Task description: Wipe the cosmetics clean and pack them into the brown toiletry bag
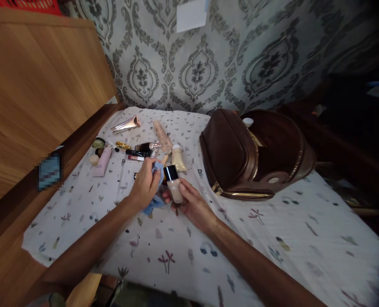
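My right hand [189, 204] grips a square glass bottle of beige foundation [175, 187] with a black cap, holding it upright just above the sheet. My left hand [144, 183] is closed on a blue cloth [157, 172] and presses it against the bottle's cap and side. Part of the cloth hangs below my left hand. Both hands meet over the patterned white sheet [183, 238], right in front of a cluster of cosmetics.
Several cosmetics lie behind the hands: a rose-gold tube [125, 124], a pink tube [102, 161], a cream tube [178, 158], pencils and small jars. An open brown leather bag [240, 155] stands to the right. A wooden board [32, 85] runs along the left.
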`<control>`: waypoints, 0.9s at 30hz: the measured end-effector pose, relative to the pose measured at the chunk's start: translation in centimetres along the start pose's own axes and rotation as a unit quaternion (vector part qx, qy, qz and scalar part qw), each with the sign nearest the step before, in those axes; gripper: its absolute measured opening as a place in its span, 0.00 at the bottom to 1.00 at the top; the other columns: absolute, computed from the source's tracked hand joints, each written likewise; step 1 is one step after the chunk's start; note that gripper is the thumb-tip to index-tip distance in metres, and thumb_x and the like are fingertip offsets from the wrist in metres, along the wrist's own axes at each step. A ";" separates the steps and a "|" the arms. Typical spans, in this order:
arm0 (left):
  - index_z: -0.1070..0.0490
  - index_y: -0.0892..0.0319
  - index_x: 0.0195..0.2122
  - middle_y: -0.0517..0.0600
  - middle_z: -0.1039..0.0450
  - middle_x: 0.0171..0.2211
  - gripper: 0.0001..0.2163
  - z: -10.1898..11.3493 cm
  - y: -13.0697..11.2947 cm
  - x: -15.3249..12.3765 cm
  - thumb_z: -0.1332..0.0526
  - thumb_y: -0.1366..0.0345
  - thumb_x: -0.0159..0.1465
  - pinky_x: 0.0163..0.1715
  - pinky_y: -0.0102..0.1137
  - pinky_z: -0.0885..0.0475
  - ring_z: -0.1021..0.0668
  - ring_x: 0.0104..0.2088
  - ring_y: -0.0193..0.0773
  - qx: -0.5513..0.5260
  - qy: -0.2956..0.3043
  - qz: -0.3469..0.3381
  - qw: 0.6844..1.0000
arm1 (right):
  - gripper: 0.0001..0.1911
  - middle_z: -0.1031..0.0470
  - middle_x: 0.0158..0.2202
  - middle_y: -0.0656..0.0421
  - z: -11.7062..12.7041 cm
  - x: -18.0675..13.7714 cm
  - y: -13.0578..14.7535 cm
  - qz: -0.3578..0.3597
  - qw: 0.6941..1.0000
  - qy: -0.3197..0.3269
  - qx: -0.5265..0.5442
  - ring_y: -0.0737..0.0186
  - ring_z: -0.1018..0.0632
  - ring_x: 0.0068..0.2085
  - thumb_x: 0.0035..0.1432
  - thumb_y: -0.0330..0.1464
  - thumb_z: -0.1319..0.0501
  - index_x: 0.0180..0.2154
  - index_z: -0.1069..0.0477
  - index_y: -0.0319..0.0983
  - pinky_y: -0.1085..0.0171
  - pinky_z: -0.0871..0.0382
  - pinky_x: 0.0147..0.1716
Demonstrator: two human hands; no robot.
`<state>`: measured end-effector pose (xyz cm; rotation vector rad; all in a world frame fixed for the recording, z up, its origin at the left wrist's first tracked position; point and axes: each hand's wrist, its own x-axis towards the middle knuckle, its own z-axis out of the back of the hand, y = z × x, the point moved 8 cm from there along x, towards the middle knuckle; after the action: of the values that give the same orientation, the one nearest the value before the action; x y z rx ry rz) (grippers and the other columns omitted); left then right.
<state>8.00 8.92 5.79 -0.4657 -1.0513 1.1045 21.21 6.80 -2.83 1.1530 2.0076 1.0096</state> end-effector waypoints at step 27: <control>0.31 0.59 0.50 0.55 0.33 0.44 0.10 -2.2 -3.3 -2.1 0.45 0.73 0.69 0.42 0.34 0.24 0.25 0.40 0.38 0.174 0.013 -0.267 0.948 | 0.24 0.28 0.30 0.61 0.2 0.3 0.2 0.035 0.998 -0.016 0.054 0.62 0.28 0.30 0.53 0.54 0.34 0.41 0.27 0.43 0.67 0.33 0.20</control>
<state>11.44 6.06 6.28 0.0908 -0.8634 0.7673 21.27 7.22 -2.82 1.2972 2.0308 0.9204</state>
